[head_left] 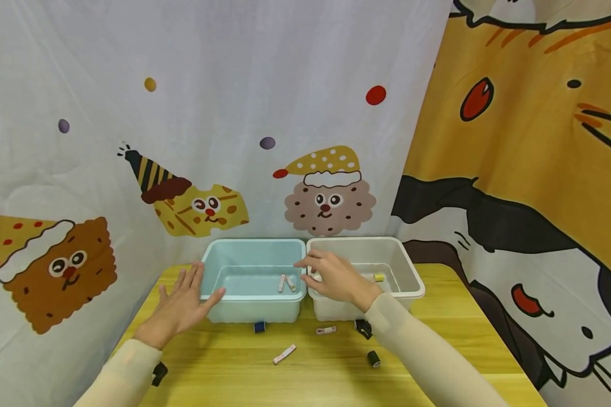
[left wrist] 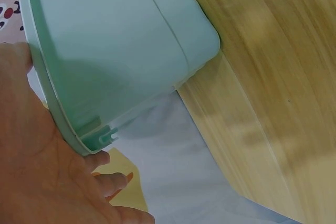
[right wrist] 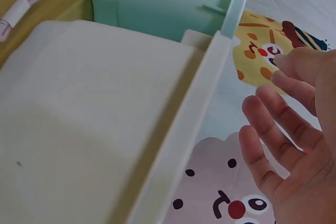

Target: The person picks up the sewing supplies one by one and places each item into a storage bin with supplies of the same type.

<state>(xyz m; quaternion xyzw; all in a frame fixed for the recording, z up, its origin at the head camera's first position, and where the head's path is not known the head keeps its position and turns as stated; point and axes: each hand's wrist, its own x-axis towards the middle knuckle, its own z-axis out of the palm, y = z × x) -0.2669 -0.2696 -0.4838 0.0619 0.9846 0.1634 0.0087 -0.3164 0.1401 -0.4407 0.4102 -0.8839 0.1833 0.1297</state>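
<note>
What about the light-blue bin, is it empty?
No, two small pale strips lie inside the light-blue bin, near its right end.

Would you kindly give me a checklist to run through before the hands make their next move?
1. Right hand free: ok, nothing visible in its fingers.
2. Left hand in contact with the blue bin: ok, it appears to touch the rim.
3. Blue bin's contents in view: ok, two small strips show inside.
4. White bin's contents fully in view: cannot tell, a yellow piece shows, but the right hand and forearm block part of the inside.
5. Table free of loose items: not ok, a blue spool, a dark spool and two folded tapes lie there.
</note>
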